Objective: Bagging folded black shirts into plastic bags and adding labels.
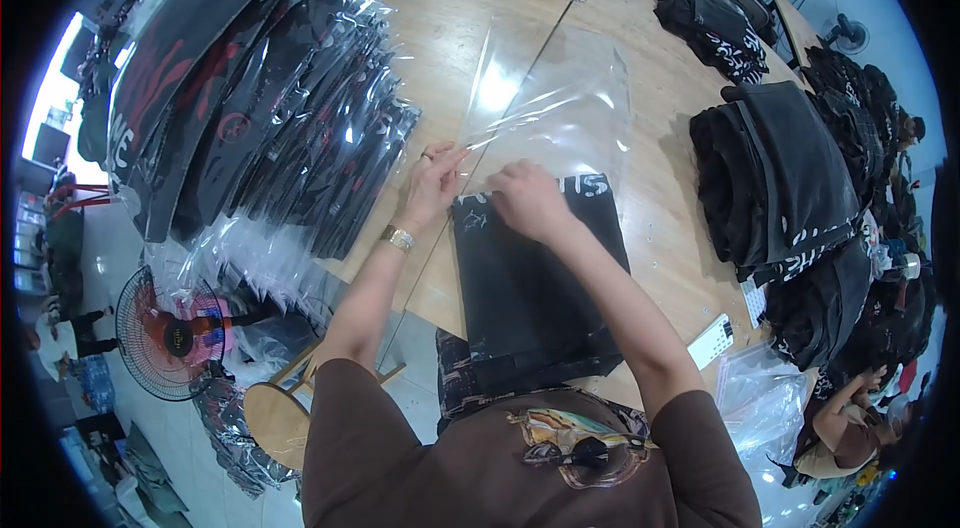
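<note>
A folded black garment [540, 278] with white lettering along its far edge lies in front of me, its near end hanging toward my body. Just beyond it a clear plastic bag [560, 108] is spread flat, its near end meeting the garment's far edge. My left hand [435, 188], wearing a ring and a wrist watch, has its fingers closed at the bag's left edge, beside the garment's far left corner. Over the garment's far edge rests my right hand [528, 198], fingers curled down onto the lettered fold; its fingertips are hidden.
A tall fanned pile of bagged black garments [290, 98] covers the left of the wooden table [660, 218]. Folded dark garments [775, 173] are stacked at the right, near a white remote-like object [712, 340] and loose clear bags [760, 398]. A fan [178, 333] and a stool [278, 423] stand left.
</note>
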Action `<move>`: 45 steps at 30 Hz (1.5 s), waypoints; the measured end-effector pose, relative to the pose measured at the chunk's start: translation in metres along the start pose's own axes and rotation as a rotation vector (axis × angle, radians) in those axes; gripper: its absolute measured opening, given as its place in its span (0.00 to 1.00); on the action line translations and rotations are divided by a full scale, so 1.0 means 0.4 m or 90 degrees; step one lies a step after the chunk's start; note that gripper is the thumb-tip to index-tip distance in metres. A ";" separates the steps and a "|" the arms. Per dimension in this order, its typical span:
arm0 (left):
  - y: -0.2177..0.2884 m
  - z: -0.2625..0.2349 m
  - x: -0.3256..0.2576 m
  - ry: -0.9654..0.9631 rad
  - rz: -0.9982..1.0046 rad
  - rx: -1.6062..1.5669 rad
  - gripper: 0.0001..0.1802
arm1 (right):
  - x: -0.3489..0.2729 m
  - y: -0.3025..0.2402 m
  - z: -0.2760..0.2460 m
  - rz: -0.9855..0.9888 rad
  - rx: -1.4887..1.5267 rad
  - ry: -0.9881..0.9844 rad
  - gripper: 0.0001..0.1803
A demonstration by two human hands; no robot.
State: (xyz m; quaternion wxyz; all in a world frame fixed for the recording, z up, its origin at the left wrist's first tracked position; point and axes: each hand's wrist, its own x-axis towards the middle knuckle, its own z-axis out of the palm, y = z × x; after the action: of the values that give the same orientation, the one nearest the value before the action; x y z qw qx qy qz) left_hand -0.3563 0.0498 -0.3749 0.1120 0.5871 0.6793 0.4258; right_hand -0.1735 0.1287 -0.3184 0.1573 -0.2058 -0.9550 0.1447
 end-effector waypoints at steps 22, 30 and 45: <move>0.055 0.123 -0.096 0.206 -0.319 -0.367 0.42 | -0.040 -0.062 0.095 -0.029 -0.057 0.000 0.26; 0.112 0.097 -0.100 0.225 -0.266 -0.121 0.37 | -0.220 0.247 0.004 0.194 -0.195 0.446 0.27; 0.156 0.069 -0.084 0.147 -0.466 -0.027 0.11 | -0.331 0.439 -0.031 0.736 0.630 0.051 0.05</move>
State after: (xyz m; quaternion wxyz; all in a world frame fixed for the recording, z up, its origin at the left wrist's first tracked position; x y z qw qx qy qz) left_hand -0.2849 0.0292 -0.3592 0.1914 0.2519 0.8432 0.4347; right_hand 0.0067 0.2267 -0.3990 0.1649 -0.5840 -0.5125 0.6076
